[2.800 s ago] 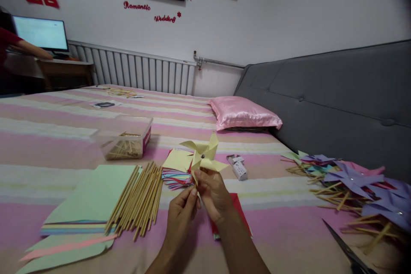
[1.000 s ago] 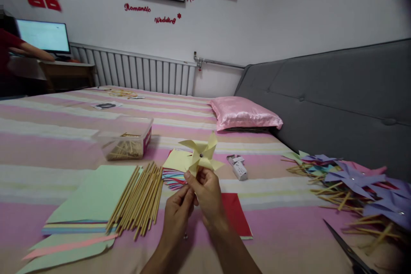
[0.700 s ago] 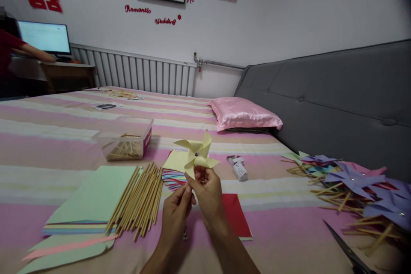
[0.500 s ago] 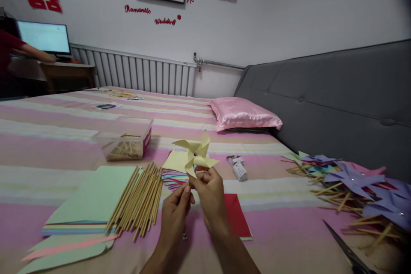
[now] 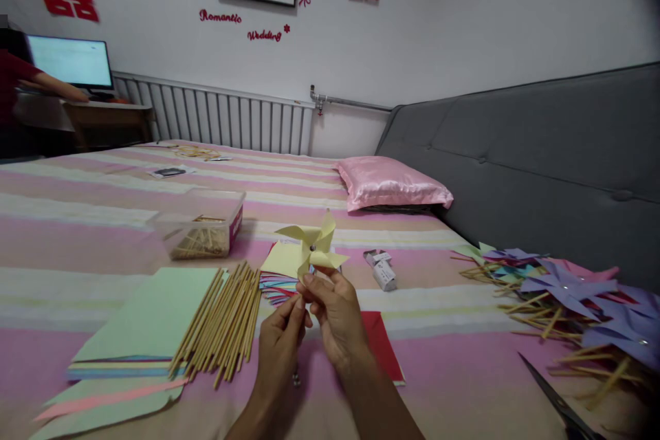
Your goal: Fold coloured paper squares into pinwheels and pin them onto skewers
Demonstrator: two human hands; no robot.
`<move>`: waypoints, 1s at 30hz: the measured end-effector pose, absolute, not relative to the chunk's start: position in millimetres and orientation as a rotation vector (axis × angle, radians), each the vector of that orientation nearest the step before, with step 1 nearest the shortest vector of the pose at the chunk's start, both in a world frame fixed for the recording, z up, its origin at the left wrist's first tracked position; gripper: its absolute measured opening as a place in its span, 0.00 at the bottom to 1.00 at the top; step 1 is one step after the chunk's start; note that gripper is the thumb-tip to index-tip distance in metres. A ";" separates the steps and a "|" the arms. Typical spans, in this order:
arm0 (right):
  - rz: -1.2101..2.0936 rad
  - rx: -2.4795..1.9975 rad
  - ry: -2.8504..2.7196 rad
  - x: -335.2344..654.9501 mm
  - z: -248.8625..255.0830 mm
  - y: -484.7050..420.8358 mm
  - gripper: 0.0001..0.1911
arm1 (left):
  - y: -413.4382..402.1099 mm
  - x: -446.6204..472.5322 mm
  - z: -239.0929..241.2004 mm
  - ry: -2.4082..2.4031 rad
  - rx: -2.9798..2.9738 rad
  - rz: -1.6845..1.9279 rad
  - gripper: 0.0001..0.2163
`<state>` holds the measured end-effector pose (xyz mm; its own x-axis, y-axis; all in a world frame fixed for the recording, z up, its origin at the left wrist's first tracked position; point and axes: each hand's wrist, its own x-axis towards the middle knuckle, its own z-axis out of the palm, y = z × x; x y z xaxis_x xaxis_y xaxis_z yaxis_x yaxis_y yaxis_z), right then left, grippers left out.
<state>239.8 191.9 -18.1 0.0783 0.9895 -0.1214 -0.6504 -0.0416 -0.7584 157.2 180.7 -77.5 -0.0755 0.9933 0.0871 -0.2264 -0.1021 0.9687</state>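
Observation:
My right hand (image 5: 336, 313) pinches the lower part of a pale yellow paper pinwheel (image 5: 311, 248) and holds it up over the bed. A dark pin sits at the pinwheel's centre. My left hand (image 5: 280, 344) is closed in a pinch just below and left of it, touching the pinwheel's lower end; what its fingers hold is too small to see. Under the hands lie a red paper sheet (image 5: 379, 350) and a stack of small coloured paper squares (image 5: 281, 268).
A bundle of wooden sticks (image 5: 223, 320) lies on green paper sheets (image 5: 149, 313). A clear plastic box (image 5: 202, 223) of sticks stands behind. Finished purple pinwheels (image 5: 572, 295) pile at the right, scissors (image 5: 557, 402) near them. A small white box (image 5: 382, 268), pink pillow (image 5: 389, 182) and grey headboard (image 5: 546, 165).
The yellow pinwheel has shifted slightly left and down with my hands and turned a little. My left fingers have stayed pinched at its base.

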 end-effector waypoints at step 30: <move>0.907 -0.935 -0.614 256.4 -20.4 202.5 0.19 | 181.4 160.4 -70.2 0.990 0.900 1.418 0.17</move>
